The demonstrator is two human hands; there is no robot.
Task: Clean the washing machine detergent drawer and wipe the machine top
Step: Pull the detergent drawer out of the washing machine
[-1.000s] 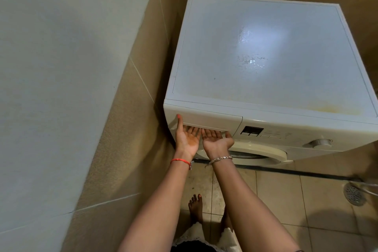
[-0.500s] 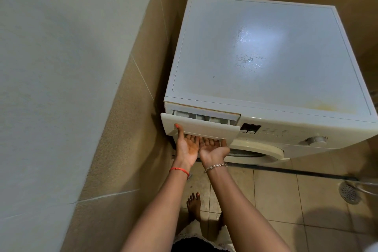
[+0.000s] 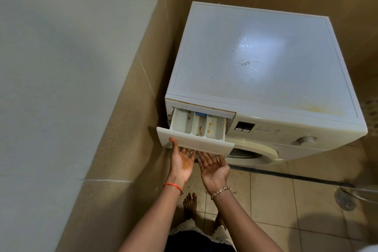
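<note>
Pulled further out than half a second ago, the drawer (image 3: 195, 143) now stands well clear of the front of the washing machine (image 3: 290, 127), and its three compartments show from above where only a narrow strip showed before. Orange-brown stains mark the middle and right compartments, and a blue insert (image 3: 200, 114) sits at the back of the middle one. The left hand (image 3: 182, 162) is turned palm up below the drawer's left end, its thumb pressed on the front panel and its fingers tucked under the lower edge, so it pinches the panel. The right hand (image 3: 213, 166) lies just beside it, also palm up, with its fingers reaching under the same edge; their tips are hidden, so I cannot tell whether they hook in or only touch. A red thread (image 3: 172, 186) circles the left wrist and a bead bracelet (image 3: 221, 190) the right. The machine top (image 3: 255, 57) is dull, with dried spots near its middle and a yellowish stain along the front right. To the right of the drawer are a small display (image 3: 244, 127) and a dial (image 3: 306, 140), with the round door (image 3: 253, 152) below them. A floor drain (image 3: 344, 199) sits in the tiles at the far right.
</note>
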